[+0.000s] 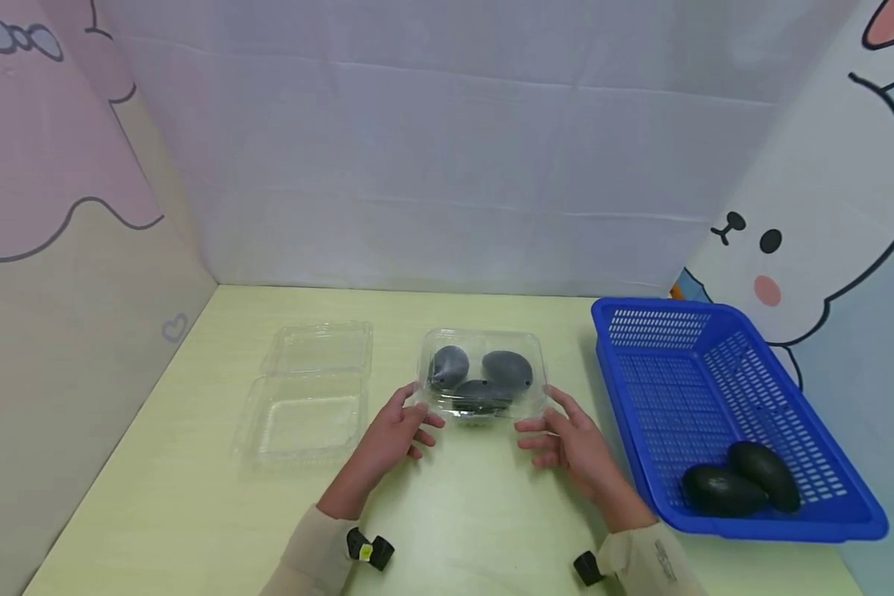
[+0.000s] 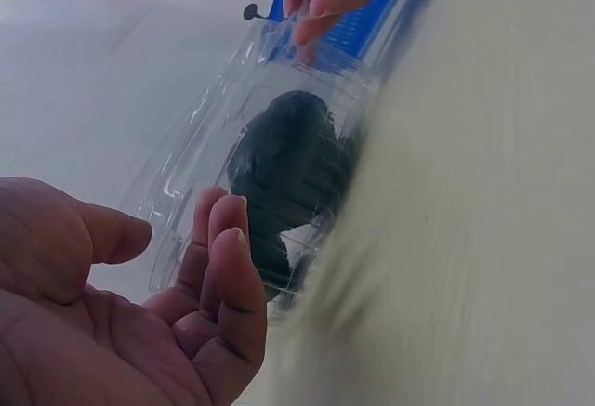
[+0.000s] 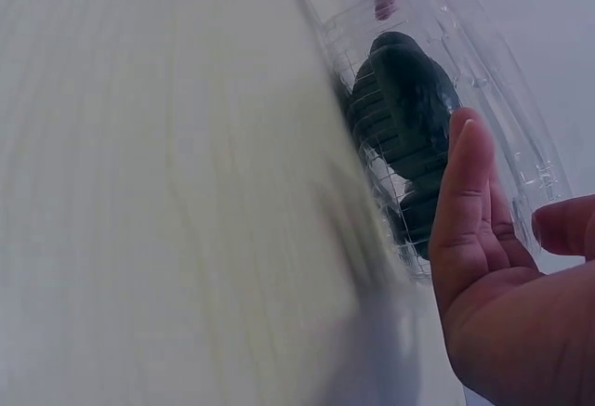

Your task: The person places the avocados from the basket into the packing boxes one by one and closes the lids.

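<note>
the left hand [image 1: 387, 436] and right hand [image 1: 577, 440], fingers loose and ungripping, flank the near corners of a closed clear clamshell [image 1: 471, 339] holding three dark avocados [image 1: 507, 371] on the worktop [image 1: 477, 505], between an open clamshell [image 1: 314, 375] and a blue basket [image 1: 663, 381].

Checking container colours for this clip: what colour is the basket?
The basket is blue, clearest in the head view.

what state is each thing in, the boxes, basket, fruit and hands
filled box: lid down; whether latched, cannot tell
box fruit: dark, grouped inside the filled box
left hand: at the filled box's left side, fingers loosely bent
right hand: at its right side, thumb and fingers apart
other box: open, lid folded back
basket: open-topped, upright
basket fruit: two, lying together
</note>
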`<state>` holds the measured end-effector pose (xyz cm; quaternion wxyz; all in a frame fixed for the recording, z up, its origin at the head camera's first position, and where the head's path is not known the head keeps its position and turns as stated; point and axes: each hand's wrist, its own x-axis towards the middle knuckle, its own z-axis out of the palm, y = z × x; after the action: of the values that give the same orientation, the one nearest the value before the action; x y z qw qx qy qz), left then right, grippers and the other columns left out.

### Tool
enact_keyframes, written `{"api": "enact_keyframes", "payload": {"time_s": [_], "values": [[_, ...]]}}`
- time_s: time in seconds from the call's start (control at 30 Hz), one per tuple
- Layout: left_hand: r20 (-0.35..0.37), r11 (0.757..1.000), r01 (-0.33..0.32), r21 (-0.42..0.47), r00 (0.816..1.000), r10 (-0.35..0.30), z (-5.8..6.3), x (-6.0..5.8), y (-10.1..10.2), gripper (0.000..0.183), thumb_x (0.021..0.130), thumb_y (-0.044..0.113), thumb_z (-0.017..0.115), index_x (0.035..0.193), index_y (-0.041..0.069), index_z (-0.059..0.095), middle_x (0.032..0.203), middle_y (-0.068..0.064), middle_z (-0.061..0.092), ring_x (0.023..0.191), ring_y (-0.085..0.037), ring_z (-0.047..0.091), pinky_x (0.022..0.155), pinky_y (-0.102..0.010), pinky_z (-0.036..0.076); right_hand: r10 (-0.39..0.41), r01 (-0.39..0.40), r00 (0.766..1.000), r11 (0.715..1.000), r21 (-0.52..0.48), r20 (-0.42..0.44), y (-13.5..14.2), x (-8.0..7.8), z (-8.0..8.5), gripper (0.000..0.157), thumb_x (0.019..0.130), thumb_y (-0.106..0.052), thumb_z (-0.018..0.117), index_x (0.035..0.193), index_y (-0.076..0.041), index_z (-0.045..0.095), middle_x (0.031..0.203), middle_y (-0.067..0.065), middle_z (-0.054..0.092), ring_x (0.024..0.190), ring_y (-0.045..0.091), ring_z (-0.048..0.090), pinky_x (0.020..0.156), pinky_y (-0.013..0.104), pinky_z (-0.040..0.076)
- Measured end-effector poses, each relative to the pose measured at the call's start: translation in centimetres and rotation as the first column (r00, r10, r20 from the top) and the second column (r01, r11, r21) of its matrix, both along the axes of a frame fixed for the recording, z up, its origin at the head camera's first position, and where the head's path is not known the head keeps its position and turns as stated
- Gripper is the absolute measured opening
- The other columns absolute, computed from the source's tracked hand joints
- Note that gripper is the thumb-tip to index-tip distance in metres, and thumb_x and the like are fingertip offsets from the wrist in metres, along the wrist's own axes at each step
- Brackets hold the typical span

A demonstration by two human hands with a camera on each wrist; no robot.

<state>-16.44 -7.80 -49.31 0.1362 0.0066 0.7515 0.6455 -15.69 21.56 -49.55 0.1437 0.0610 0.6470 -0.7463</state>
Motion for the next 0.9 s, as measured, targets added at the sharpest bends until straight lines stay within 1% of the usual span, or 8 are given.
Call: {"api": "enact_keyframes", "payload": {"time_s": [0.17, 0.33, 0.43, 0.57, 0.73, 0.9], "values": [[-0.003, 1.000, -0.023, -0.011, 1.000, 0.023, 0.0, -0.8, 0.6, 0.056, 0.110, 0.022, 0.049, 0.159, 0.003, 0.027, 0.111, -0.010, 0.074, 0.078, -0.019, 0.068, 0.061, -0.031, 0.055, -0.030, 0.030, 1.000, 0.999, 0.015, -0.007, -0.1, -0.8, 0.1, 0.055, 0.114, -0.024, 0.039, 0.164, -0.014, 0.019, 0.113, 0.016, 0.075, 0.083, 0.019, 0.076, 0.064, 0.030, 0.060], [0.008, 0.999, -0.046, -0.015, 0.999, 0.046, 0.3, -1.3, 1.1, 0.066, 0.109, 0.022, 0.051, 0.161, 0.002, 0.017, 0.120, -0.010, 0.071, 0.079, -0.017, 0.069, 0.061, -0.030, 0.055, -0.054, 0.054, 0.998, 0.998, 0.025, -0.009, -0.5, -1.3, 0.3, 0.058, 0.114, -0.030, 0.040, 0.165, -0.015, 0.018, 0.121, 0.016, 0.073, 0.088, 0.020, 0.076, 0.066, 0.029, 0.060], [0.016, 0.998, -0.054, -0.010, 0.998, 0.055, 0.6, -1.5, 1.2, 0.070, 0.108, 0.022, 0.052, 0.163, 0.003, 0.013, 0.125, -0.010, 0.069, 0.081, -0.017, 0.069, 0.062, -0.030, 0.055, -0.074, 0.074, 0.997, 0.997, 0.021, -0.006, -0.8, -1.6, 0.4, 0.060, 0.113, -0.030, 0.041, 0.166, -0.015, 0.015, 0.125, 0.017, 0.071, 0.091, 0.021, 0.076, 0.065, 0.029, 0.059], [0.004, 0.999, -0.053, 0.005, 0.999, 0.053, 0.7, -1.7, 1.3, 0.072, 0.108, 0.022, 0.053, 0.164, 0.005, 0.010, 0.131, -0.013, 0.067, 0.082, -0.017, 0.069, 0.062, -0.030, 0.054, -0.096, 0.096, 0.995, 0.995, 0.008, -0.005, -1.1, -1.9, 0.6, 0.065, 0.113, -0.032, 0.043, 0.166, -0.014, 0.011, 0.129, 0.018, 0.069, 0.092, 0.021, 0.076, 0.065, 0.028, 0.059], [-0.001, 0.999, -0.048, 0.024, 0.999, 0.048, 0.9, -2.0, 1.4, 0.076, 0.107, 0.022, 0.055, 0.164, 0.005, 0.008, 0.138, -0.015, 0.064, 0.084, -0.017, 0.069, 0.062, -0.030, 0.055, -0.112, 0.112, 0.994, 0.994, -0.009, -0.007, -1.3, -2.2, 0.7, 0.066, 0.112, -0.031, 0.045, 0.166, -0.014, 0.011, 0.134, 0.019, 0.066, 0.093, 0.021, 0.076, 0.067, 0.029, 0.060], [0.004, 0.998, -0.056, 0.033, 0.998, 0.056, 1.3, -2.2, 1.5, 0.077, 0.106, 0.020, 0.056, 0.164, 0.005, 0.008, 0.142, -0.016, 0.059, 0.089, -0.019, 0.069, 0.064, -0.031, 0.056, -0.112, 0.112, 0.994, 0.993, -0.028, -0.007, -1.6, -2.4, 0.9, 0.075, 0.109, -0.032, 0.054, 0.166, -0.016, 0.008, 0.139, 0.019, 0.063, 0.098, 0.022, 0.075, 0.071, 0.032, 0.061]]}}
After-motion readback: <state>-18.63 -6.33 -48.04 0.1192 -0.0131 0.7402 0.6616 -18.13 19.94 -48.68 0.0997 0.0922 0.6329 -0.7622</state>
